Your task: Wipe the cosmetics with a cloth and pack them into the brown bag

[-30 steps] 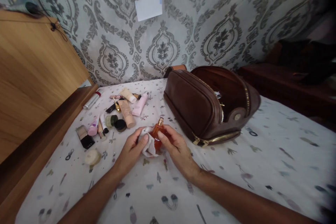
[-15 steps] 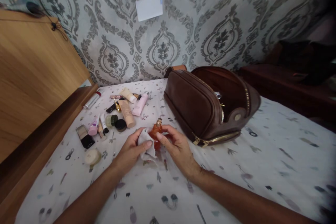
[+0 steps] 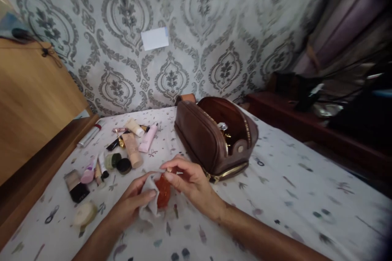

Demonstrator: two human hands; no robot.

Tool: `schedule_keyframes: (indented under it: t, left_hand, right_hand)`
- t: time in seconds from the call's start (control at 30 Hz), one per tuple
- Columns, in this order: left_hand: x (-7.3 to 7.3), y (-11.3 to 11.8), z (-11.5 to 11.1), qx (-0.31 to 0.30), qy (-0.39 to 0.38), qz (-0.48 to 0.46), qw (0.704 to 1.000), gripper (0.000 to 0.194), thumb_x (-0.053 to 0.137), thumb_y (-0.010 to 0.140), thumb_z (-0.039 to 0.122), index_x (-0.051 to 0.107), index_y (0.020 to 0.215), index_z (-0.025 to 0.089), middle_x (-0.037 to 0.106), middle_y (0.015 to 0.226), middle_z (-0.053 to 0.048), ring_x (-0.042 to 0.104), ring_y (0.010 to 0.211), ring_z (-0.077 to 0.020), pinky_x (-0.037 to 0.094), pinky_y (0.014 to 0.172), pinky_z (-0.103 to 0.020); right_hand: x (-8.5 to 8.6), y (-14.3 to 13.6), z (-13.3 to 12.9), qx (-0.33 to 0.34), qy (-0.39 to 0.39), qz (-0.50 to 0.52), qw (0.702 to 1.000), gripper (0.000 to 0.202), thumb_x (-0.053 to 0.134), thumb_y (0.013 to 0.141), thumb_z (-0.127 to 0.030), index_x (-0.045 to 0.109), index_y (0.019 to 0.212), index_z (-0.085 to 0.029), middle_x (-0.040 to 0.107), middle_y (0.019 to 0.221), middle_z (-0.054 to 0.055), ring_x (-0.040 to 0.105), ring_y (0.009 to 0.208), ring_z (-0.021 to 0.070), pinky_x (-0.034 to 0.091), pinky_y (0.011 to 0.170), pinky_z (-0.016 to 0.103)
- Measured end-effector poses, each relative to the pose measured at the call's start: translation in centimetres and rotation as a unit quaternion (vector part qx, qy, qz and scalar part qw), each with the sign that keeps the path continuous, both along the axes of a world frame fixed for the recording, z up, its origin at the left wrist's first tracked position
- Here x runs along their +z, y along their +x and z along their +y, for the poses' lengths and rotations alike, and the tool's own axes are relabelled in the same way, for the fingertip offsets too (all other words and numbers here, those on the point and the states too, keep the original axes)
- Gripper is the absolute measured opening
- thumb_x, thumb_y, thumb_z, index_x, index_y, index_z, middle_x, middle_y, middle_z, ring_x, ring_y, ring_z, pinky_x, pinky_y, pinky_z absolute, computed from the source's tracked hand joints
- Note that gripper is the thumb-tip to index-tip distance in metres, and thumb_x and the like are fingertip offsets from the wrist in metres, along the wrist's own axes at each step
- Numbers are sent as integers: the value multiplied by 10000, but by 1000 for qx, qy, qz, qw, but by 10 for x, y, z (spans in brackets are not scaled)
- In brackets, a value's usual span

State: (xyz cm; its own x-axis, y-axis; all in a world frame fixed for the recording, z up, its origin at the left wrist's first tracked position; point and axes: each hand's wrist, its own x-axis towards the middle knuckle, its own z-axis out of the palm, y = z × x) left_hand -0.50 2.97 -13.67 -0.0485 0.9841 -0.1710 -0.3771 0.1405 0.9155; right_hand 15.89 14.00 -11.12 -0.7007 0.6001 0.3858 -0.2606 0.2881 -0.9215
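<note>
Covering the left side of the orange bottle [image 3: 164, 191], a white cloth [image 3: 149, 212] is pinched by the left hand [image 3: 130, 202], whose thumb is pressed over it; the fingers behind are partly hidden. The bottle is gripped near its neck by the thumb and fingertips of the right hand [image 3: 192, 185], the fingers being bent. The bottle is positioned over the patterned sheet [image 3: 275, 220], near the open brown bag [image 3: 196, 140]; whether the sheet is touched cannot be told. A black jar [image 3: 123, 166] and a pink tube [image 3: 148, 138] are placed beyond the left hand.

The bottle [image 3: 164, 191] looks glossy and glassy – the cloth [image 3: 150, 208] matt, the bag [image 3: 196, 136] smooth, leather-like.
</note>
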Motion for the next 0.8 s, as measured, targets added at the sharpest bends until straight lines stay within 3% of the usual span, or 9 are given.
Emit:
schedule_keyframes:
  t: [0.2,0.37,0.5,0.6,0.7,0.8]
  left_hand:
    - [3,8,-3,54,-49,-17,997,423,850,662,400,750,1051,266,735,933,-34,681,833,-215,551,780,-319]
    - [37,38,7,30,-96,-37,994,487,857,629,435,746,1069,259,750,1027,-72,701,934,-297,555,822,-381]
    - [54,61,22,32,-110,-32,993,513,825,671,445,719,1130,243,752,974,-85,715,822,-268,564,724,-345]
    - [47,73,35,32,-113,-1,993,509,807,697,467,700,1140,239,738,924,-74,690,711,-203,532,615,-272]
    - [26,84,44,5,-99,62,993,476,796,695,530,716,1052,225,704,865,-54,639,701,-175,543,628,-265]
    - [3,91,47,7,-102,170,980,494,741,710,613,731,1025,233,678,928,-67,615,811,-218,588,688,-311]
  right_hand:
    - [31,40,5,35,121,-33,991,186,628,925,-338,746,949,-196,643,817,36,594,751,144,497,708,262]
    - [53,77,16,-3,121,-27,992,187,638,919,-346,755,922,-200,671,809,42,627,712,141,529,653,248]
    - [72,102,34,-53,72,6,996,142,682,884,-341,753,885,-218,654,766,24,611,595,121,527,512,224]
    - [89,122,50,-119,58,37,990,91,712,856,-323,749,883,-244,654,752,12,621,549,120,535,457,218]
    - [104,139,65,-222,128,53,965,41,727,845,-259,743,879,-244,656,711,0,611,524,106,518,449,203]
    - [111,151,77,-309,205,42,928,47,714,860,-204,726,887,-241,666,740,-12,599,558,78,482,465,183]
